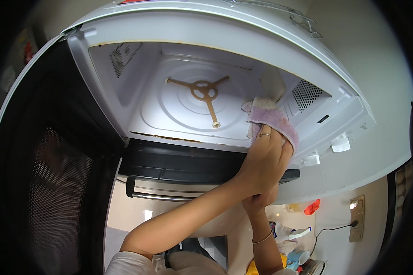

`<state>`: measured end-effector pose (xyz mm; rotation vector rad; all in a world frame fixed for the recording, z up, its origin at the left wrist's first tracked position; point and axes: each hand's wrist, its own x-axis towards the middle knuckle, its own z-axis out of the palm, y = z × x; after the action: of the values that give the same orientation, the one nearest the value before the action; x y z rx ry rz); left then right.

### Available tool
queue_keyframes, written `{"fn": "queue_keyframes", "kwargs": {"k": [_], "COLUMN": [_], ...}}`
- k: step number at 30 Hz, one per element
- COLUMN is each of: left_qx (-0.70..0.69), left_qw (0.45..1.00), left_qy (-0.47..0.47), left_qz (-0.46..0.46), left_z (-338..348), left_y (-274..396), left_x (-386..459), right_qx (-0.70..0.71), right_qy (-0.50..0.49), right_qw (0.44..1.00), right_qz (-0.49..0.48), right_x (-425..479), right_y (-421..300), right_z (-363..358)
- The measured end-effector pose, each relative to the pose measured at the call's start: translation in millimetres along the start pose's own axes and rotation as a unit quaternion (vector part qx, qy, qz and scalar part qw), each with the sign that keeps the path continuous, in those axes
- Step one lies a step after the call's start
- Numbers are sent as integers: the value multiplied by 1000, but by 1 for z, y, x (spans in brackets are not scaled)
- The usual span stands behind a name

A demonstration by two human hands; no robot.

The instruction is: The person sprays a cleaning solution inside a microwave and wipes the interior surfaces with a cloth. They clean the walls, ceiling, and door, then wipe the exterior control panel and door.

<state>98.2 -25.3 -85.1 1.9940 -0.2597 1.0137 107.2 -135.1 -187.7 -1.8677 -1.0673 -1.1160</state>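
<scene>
A white microwave oven [179,24] stands with its black-lined door [60,144] swung out at the left. My left hand [266,160], with a ring on one finger, grips a purple and white cloth [273,117] against the right front part of the cavity. On the cavity floor lies a tan three-armed roller ring [204,90] with small white wheels. Brown marks [165,137] run along the front lower edge. My right hand [263,199], a bangle on its wrist, is below and partly behind my left hand; its fingers are mostly hidden.
Below the opening is a black ledge [179,163] with a metal bar handle [161,196]. Lower right are a spray bottle [299,233], a light blue cup [297,257], a red item [311,207], and a wall socket panel [357,218] with a plugged-in cord. A wire rack [306,25] sits on top.
</scene>
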Motion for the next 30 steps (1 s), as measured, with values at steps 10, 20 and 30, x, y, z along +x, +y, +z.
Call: {"fn": "queue_keyframes", "kwargs": {"k": [10, 20, 30], "left_qx": [48, -89, -56], "left_qw": [998, 978, 973], "left_qy": [24, 121, 163], "left_qz": [-22, -143, -151], "left_z": [1, 6, 8], "left_y": [-2, -2, -1], "left_x": [2, 15, 21], "right_qx": [7, 10, 21], "right_qy": [-2, -17, -12], "right_qw": [1000, 1000, 1000], "right_qz": [15, 17, 12], "right_x": [7, 3, 5], "right_y": [-6, -2, -2], "right_z": [-1, -4, -4]}}
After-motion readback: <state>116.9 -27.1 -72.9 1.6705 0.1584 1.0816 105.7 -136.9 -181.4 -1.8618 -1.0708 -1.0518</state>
